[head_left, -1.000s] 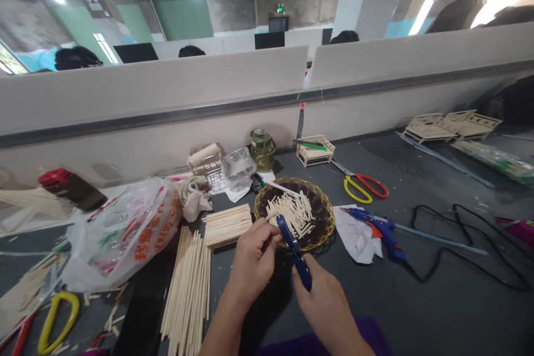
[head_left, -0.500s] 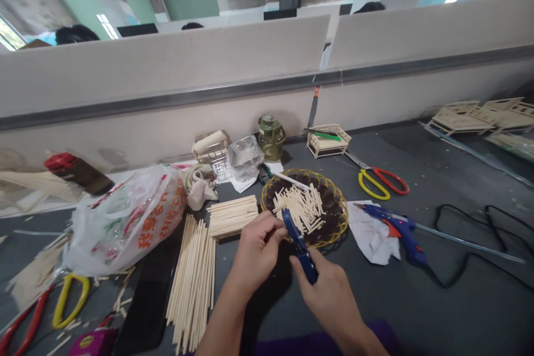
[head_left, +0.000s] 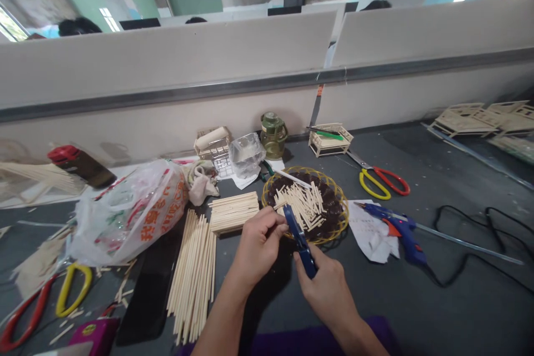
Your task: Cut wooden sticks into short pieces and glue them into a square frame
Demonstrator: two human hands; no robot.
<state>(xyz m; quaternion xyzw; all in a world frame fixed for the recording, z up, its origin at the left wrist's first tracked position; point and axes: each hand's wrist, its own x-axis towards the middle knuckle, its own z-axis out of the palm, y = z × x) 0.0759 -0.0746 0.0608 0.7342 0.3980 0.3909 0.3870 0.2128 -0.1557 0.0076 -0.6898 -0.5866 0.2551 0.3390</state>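
Observation:
My right hand (head_left: 329, 289) is wrapped around a dark blue hand tool (head_left: 297, 236) that looks like a pair of cutters. Its head points up and left, close to the fingertips of my left hand (head_left: 259, 245). Those left fingers are pinched together; what they hold is hidden or too small to make out. Just beyond both hands sits a brown wicker basket with a yellow rim (head_left: 344, 200), holding many short wooden sticks (head_left: 300, 203). Left of my left hand are a block of stacked sticks (head_left: 234, 211) and a bundle of long thin sticks (head_left: 194, 278).
A blue glue gun (head_left: 400, 228) lies on crumpled paper (head_left: 373, 239) at right, its black cable (head_left: 471, 261) trailing away. Scissors (head_left: 375, 178) lie behind it. A small wooden rack (head_left: 329, 140) and green jug (head_left: 273, 136) stand by the partition; a plastic bag (head_left: 129, 211) is at left.
The camera view has shifted slightly. The blue tool's handles look a little further apart than before. Both hands stay in nearly the same place.

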